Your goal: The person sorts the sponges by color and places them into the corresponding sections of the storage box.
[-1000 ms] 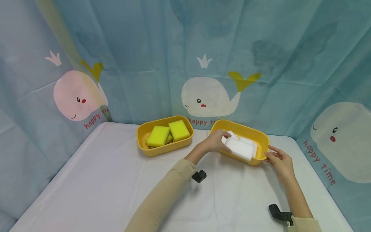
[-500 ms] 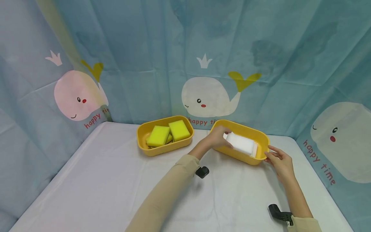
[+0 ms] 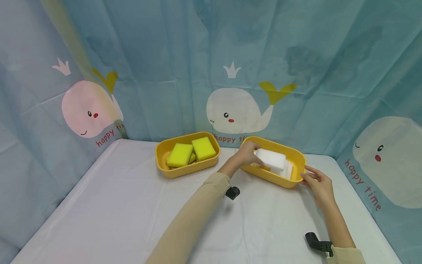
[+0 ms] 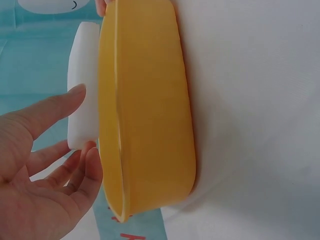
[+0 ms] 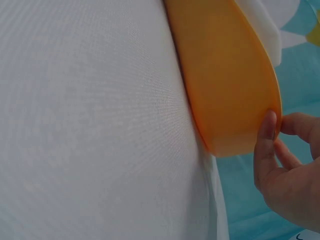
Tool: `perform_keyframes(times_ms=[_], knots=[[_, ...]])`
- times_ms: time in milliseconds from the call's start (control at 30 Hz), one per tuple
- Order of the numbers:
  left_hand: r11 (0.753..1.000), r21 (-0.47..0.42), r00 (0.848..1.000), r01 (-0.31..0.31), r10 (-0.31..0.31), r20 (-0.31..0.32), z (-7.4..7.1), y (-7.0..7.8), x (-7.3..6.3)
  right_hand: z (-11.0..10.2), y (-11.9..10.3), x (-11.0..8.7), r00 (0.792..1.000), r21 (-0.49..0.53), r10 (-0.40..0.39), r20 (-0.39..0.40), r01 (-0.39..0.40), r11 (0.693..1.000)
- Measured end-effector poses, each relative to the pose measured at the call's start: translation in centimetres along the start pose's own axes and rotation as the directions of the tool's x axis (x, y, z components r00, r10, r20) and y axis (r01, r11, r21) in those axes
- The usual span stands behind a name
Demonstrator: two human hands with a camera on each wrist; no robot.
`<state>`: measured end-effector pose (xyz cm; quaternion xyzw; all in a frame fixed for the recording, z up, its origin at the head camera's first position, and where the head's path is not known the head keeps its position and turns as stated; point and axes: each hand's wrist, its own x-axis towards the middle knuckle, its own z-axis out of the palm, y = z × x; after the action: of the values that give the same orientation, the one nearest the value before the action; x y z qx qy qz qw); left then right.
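Meanwhile left hand grips white sponge; right hand steadies tray.

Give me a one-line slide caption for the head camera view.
Left hand holds a white sponge in a yellow tub; right hand touches its rim.

White sponge, yellow tub, whale-print teal curtain.
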<state>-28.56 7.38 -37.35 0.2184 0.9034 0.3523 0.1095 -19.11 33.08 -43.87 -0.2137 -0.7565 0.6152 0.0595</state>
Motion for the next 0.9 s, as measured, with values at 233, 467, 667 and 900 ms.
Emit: perform_keyframes(times_ms=[233,467,667,900], knots=[[0.999,-0.014,0.999,0.047,-0.047,-0.021,0.3,0.2,0.6,0.0,-0.1,-0.1,1.0,0.008,0.012,0.006,-0.012,1.0],[0.998,-0.016,0.997,0.063,-0.063,-0.042,0.6,0.0,1.1,0.0,-0.1,-0.1,1.0,-0.022,0.013,-0.002,-0.013,1.0],[0.998,-0.014,0.996,0.066,-0.067,-0.053,0.8,0.0,1.3,0.1,0.0,-0.1,1.0,-0.03,0.016,-0.009,-0.016,0.999],[0.997,-0.038,0.997,0.072,-0.073,-0.032,0.8,0.0,0.9,0.0,-0.1,0.0,1.0,-0.027,0.014,-0.002,-0.014,1.0]])
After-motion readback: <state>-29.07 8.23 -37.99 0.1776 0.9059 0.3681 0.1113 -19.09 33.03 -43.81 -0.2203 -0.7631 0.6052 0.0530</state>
